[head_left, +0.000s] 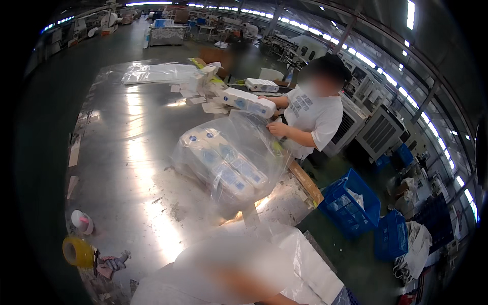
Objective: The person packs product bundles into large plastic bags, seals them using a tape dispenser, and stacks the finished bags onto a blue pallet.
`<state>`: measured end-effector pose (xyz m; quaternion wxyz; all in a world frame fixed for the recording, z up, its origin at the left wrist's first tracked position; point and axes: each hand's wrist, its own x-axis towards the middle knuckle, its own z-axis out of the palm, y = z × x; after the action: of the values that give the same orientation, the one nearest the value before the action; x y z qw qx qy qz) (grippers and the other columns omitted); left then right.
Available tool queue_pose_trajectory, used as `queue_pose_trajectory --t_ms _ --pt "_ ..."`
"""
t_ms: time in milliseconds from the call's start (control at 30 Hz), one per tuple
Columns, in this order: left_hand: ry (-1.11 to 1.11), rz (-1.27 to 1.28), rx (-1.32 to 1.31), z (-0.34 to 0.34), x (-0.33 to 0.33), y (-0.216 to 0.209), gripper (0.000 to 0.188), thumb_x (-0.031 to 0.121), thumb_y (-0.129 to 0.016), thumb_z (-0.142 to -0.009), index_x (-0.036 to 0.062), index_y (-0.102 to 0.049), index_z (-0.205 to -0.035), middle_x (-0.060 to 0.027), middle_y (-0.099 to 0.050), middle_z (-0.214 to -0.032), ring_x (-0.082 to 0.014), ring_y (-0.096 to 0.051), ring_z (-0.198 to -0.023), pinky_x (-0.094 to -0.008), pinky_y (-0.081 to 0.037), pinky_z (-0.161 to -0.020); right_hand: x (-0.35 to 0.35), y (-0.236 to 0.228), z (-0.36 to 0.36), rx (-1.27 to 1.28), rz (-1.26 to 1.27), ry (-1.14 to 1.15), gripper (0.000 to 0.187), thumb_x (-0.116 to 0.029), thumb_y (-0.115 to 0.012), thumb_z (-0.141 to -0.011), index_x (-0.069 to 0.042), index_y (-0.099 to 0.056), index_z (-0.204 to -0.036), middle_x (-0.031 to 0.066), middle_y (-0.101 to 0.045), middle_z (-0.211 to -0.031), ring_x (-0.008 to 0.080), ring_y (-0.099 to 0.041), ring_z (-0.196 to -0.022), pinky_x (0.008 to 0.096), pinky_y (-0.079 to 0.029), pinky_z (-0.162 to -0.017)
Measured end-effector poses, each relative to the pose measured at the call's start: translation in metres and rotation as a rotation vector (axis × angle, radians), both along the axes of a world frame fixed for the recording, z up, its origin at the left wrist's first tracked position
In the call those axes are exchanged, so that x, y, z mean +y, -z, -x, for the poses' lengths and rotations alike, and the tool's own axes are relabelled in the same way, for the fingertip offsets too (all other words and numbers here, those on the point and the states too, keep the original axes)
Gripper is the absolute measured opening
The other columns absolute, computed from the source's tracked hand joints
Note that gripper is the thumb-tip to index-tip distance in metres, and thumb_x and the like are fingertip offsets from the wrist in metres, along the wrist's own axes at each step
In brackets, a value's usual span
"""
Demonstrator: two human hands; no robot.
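Probably light for its size, and soft all through: one big clear bag with long white packs inside, lying on the shiny tabletop, toward its right edge. Likely full of paper rolls, so apt to squash a bit under a hard squeeze, but not to break. Looks slippery outside, with thin, floppy plastic puffed up loose around the packs. Could rip from a hard tug or a sharp poke. Best not to pinch only the loose part. Better to reach under the packs, or press flat on both long sides, then lift gently. At the far right side of the bag, a co-worker's hand, close to the plastic or on it. Down at the lower edge, only a blurry bare arm, near a white wrapped bundle. No wearer's fingers to see clearly; cannot tell how wide open, or holding what.
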<state>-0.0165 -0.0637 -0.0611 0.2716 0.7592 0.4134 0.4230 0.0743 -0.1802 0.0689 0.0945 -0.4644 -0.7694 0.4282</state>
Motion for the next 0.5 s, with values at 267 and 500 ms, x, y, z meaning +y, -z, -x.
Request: queue_pose_trajectory --t_ms 267,500 --pt "0.013 0.864 -0.581 0.116 -0.096 -0.075 0.068 0.060 -0.049 -0.086 -0.0037 -0.060 -0.108 -0.0136 -0.064 -0.094 -0.0241 -0.060 -0.084 -0.0382 -0.050 -0.073 -0.013 0.004 0.005 0.075 -0.178 0.010 0.056 -0.031 -0.065 -0.079 -0.004 -0.050 -0.126 0.0183 -0.059 -0.085 0.0301 -0.060 -0.075 0.0375 -0.049 -0.066" --pt "0.181 1.066 -0.753 0.135 -0.123 -0.054 0.083 0.073 -0.039 -0.081 -0.0021 -0.054 -0.114 -0.0168 -0.054 -0.108 -0.0254 -0.056 -0.092 -0.0399 -0.047 -0.082 -0.028 0.007 0.008 0.118 -0.361 -0.004 0.059 -0.034 -0.065 -0.080 -0.007 -0.048 -0.129 0.0185 -0.057 -0.085 0.0319 -0.060 -0.075 0.0394 -0.050 -0.065"
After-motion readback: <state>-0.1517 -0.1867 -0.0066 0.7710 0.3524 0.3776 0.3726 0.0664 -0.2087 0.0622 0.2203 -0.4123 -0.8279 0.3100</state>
